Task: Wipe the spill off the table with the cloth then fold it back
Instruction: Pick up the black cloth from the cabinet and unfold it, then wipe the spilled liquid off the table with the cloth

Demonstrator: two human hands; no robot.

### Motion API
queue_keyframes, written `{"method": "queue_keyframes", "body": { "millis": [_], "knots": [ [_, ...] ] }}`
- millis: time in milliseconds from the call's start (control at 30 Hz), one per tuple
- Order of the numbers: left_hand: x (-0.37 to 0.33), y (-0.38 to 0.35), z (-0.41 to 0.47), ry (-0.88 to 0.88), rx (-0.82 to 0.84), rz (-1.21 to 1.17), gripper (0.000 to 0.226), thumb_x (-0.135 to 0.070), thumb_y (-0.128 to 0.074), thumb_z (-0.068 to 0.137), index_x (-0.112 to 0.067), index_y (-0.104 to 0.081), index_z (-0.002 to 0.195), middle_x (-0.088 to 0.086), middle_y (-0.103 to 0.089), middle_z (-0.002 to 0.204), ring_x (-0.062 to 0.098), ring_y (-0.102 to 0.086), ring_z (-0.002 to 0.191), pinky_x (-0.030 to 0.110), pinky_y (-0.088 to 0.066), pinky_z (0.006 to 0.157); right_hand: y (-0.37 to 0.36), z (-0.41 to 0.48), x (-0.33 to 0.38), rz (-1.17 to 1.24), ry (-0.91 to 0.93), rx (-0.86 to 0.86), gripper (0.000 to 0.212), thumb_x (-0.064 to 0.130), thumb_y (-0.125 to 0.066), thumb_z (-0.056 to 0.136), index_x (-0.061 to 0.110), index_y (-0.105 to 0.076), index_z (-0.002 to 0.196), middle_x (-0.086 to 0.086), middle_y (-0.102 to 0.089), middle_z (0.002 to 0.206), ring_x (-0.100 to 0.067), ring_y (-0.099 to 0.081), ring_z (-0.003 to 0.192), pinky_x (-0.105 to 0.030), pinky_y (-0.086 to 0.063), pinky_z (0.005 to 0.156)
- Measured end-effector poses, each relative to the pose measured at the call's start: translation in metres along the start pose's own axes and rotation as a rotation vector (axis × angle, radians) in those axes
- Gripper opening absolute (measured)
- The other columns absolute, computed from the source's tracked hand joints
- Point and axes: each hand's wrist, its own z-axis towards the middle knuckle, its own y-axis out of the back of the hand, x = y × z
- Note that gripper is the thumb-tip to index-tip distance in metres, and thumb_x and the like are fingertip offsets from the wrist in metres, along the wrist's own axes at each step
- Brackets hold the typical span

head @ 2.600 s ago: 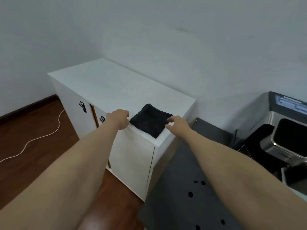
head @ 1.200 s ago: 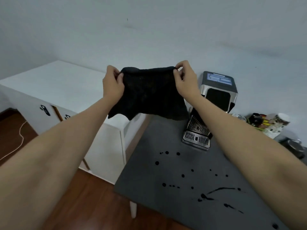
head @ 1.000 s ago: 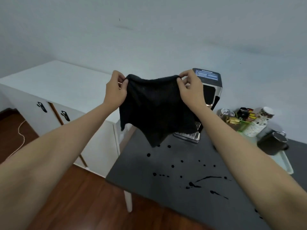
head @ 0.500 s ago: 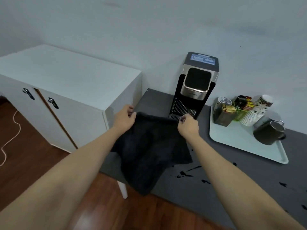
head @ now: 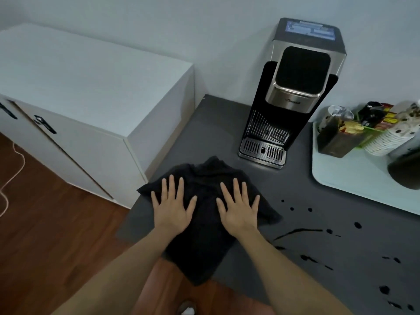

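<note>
In the head view, the crumpled black fabric cloth (head: 205,214) lies spread on the dark grey table (head: 341,226), its near corner hanging over the front edge. The left hand (head: 171,206) and right hand (head: 238,206) press flat on it, fingers splayed, grasping nothing. Black spill droplets (head: 302,230) lie just right of the cloth.

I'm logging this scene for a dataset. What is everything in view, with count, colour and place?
cloth: one, black, spread at the table's near left corner, one corner hanging over the edge
spill: many drops and streaks, black, right of the cloth
table: one, dark grey
coffee machine: one, silver and black, at the back
tray: one, pale, right, holding paper cups, sachets and a dark mug
cabinet: one, white, left
hands: left and right, flat on the cloth
</note>
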Motion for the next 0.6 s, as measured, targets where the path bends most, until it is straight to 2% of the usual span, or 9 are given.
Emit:
{"method": "queue_keyframes", "body": {
  "millis": [200,467,600],
  "knots": [
    [-0.026,-0.002,0.038,-0.082,0.034,0.019,0.066,-0.054,-0.017,0.093,-0.021,-0.006,0.149,0.002,-0.002,0.160,0.021,0.003,0.147,0.054,-0.001,0.116,0.000,0.005,-0.011,0.023,0.007,-0.067,0.050,0.047,-0.010,0.097,0.039,-0.001,0.145,0.009,0.002,0.159,-0.013,0.008,0.145,-0.048,0.006,0.116],
    [-0.107,-0.018,0.035,-0.388,0.136,0.012,0.061,-0.048,-0.016,0.095,-0.020,-0.008,0.148,0.002,-0.004,0.160,0.022,0.002,0.147,0.053,0.000,0.116,0.017,-0.023,-0.091,0.028,-0.257,-0.126,0.050,0.042,-0.014,0.098,0.033,-0.005,0.147,0.008,-0.004,0.159,-0.012,0.002,0.146,-0.045,-0.003,0.118],
    [-0.124,-0.019,0.029,-0.431,0.199,0.028,0.060,-0.046,-0.016,0.096,-0.018,-0.007,0.149,0.001,-0.001,0.160,0.020,0.005,0.147,0.051,0.002,0.116,0.026,-0.034,-0.103,0.023,-0.271,-0.079,0.050,0.040,-0.016,0.099,0.031,-0.005,0.147,0.006,-0.004,0.159,-0.014,0.001,0.146,-0.046,-0.003,0.118]
  ]
}}
